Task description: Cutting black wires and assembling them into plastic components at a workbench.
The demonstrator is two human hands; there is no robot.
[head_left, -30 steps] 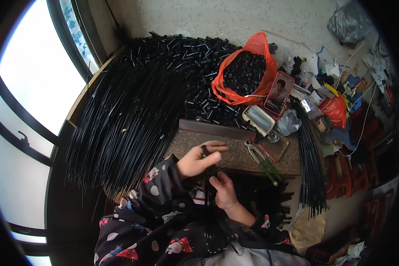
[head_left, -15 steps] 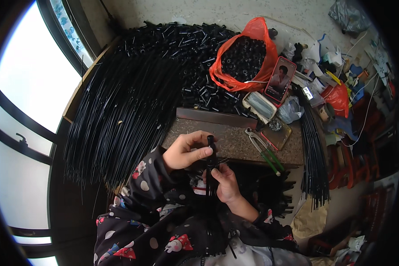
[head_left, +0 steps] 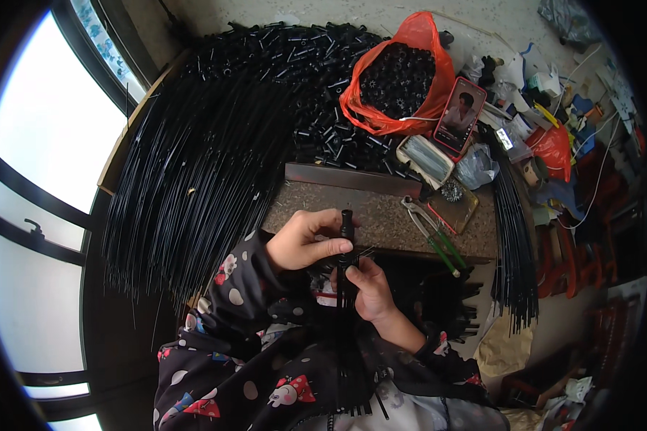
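Two hands work at the near edge of one stone slab [head_left: 381, 215]. The left hand [head_left: 305, 241] is closed around the top of one black tube [head_left: 347, 230], thumb and fingers pinched on it just below its end. The right hand [head_left: 370, 287] sits directly beneath, its fingers wrapped around a bundle of black rods [head_left: 341, 323] that runs down from the tube toward the lap; how many rods are in it cannot be counted. The tube stands nearly upright, between the two hands and just in front of the slab's edge. To the left, one very large fan of long black rods [head_left: 194, 172] spreads across the bench, far too many to count. A second, narrower bunch of rods [head_left: 514, 244] hangs at the right. Behind the slab lies a heap of short black tubes [head_left: 302, 79], also uncountable. One orange plastic bag [head_left: 410, 72] stands open, filled with small black round parts. One phone [head_left: 459, 115] leans against the bag. One pair of pliers [head_left: 435, 233] with green handles lies on the slab's right end. A small open tin [head_left: 424, 159] sits just behind it.
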